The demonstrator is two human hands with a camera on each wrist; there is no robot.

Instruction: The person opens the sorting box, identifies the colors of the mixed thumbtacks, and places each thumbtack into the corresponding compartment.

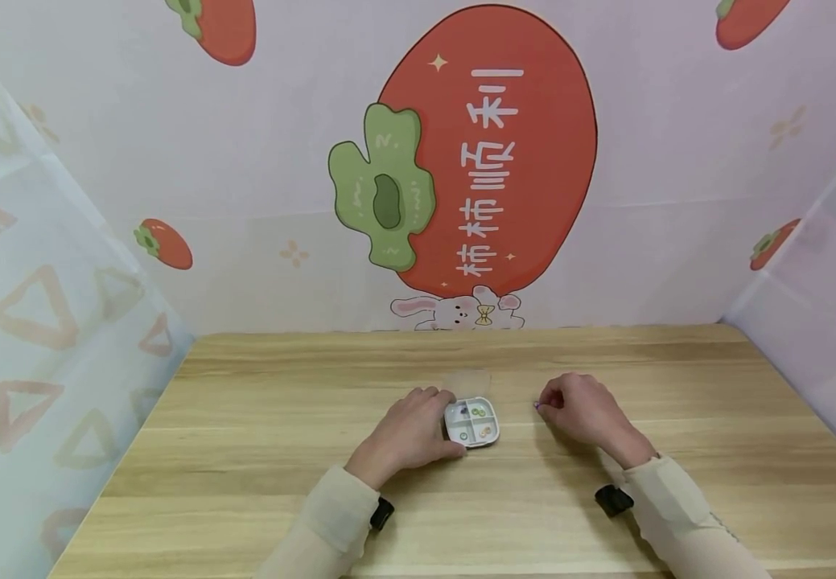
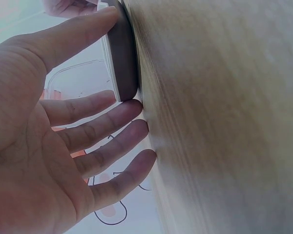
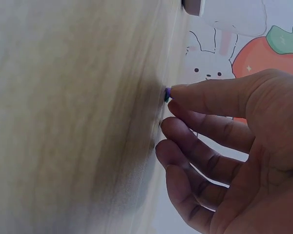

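My left hand (image 1: 412, 429) holds a small white pill box (image 1: 471, 424) on the table, thumb at its near side and index finger at its far side. In the left wrist view the pill box's side (image 2: 123, 56) looks dark, and the other fingertips touch the tabletop. Small ring-like pieces lie in its compartments: purple, yellow-green, green and orange. To the right of the box, my right hand (image 1: 586, 408) pinches a tiny purple piece (image 3: 167, 92) between thumb and index finger, close to the tabletop. The exact kind of piece is too small to tell.
Behind the box its clear lid (image 1: 470, 380) stands open. The wooden table (image 1: 258, 450) meets a printed backdrop (image 1: 280, 281) at the rear, with more printed cloth on both sides. Each wrist wears a black device, seen on the right wrist (image 1: 614, 500).
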